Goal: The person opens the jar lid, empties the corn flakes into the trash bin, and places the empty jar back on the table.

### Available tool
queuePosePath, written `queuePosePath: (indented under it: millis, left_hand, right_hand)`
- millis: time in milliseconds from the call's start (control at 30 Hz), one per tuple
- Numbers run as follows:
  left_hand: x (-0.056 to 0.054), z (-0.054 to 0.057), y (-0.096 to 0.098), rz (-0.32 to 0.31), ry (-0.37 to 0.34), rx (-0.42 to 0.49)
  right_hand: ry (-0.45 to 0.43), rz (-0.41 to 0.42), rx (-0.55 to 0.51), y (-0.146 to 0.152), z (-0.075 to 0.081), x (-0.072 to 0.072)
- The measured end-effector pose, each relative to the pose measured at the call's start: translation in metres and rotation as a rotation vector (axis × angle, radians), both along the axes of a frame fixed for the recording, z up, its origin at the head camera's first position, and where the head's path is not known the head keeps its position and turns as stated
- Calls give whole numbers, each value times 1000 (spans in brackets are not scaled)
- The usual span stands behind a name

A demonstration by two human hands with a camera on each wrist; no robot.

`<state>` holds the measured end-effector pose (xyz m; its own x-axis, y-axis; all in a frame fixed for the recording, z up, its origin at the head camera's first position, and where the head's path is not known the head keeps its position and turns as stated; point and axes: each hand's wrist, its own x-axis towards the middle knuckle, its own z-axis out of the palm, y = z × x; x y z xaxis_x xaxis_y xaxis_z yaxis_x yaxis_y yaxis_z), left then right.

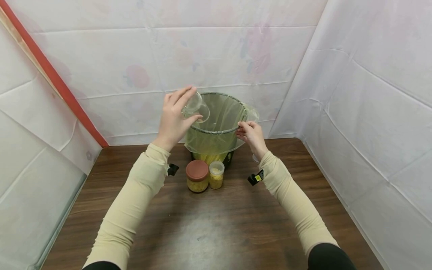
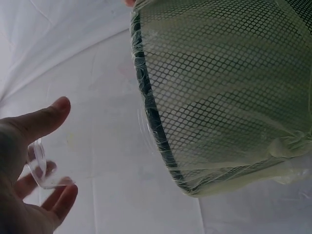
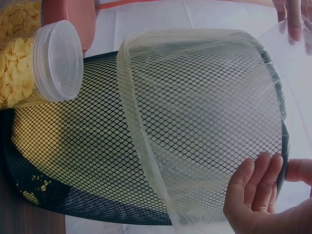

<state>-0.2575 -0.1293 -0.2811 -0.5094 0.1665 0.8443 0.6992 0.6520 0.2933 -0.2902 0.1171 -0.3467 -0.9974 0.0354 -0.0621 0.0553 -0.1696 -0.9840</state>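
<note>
My left hand (image 1: 174,117) grips a clear plastic cup (image 1: 193,104), tipped over the left side of the rim of a mesh waste bin (image 2: 151,114). In the left wrist view the thumb is on one side of the cup (image 2: 41,168) and fingers are on the other. A pale green bin liner (image 1: 210,141) lines the bin and folds down outside its rim. With thumb and fingers, my right hand (image 1: 251,135) pinches the bin's rim and liner at the right. The right wrist view shows those fingers (image 3: 263,183) outside the mesh and the thumb over the rim.
In front of the bin stand a jar with a reddish-brown lid (image 1: 197,170) and a smaller clear-topped jar (image 1: 216,180), both holding yellow flakes. They stand on a dark wooden table (image 1: 202,232). White sheeting (image 1: 381,112) encloses the back and sides.
</note>
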Motion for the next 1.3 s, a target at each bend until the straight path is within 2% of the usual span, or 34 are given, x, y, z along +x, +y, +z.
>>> queuePosePath:
  millis: [100, 200, 333, 500, 567, 767, 867, 1000, 1233, 1300]
  left_hand:
    - [1, 2, 0, 78, -69, 77]
    - [1, 3, -1, 121, -148, 184]
    - [1, 3, -3, 116, -229, 305]
    - [0, 3, -3, 93, -285, 398]
    - [0, 3, -3, 106, -277, 385]
    - [-3, -3, -3, 146, -144, 202]
    - [-2, -5, -3, 138, -124, 194]
    - [0, -4, -2, 140, -132, 216]
    - [3, 0, -4, 133, -239, 381]
    - [3, 0, -4, 137, -237, 377]
  right_hand:
    - [0, 1, 1, 0, 0, 1]
    - [-2, 3, 1, 0, 0, 1]
    - [-1, 3, -3, 0, 0, 1]
    - [4, 0, -4, 0, 0, 1]
    - [4, 0, -3, 0, -1, 1]
    - [2, -1, 1, 0, -1, 1]
    - [-1, -1, 6, 1, 0, 2]
    - [0, 2, 5, 1, 0, 2]
    - [6, 4, -3, 1, 0, 2]
    - [7, 6, -2, 0, 1, 2]
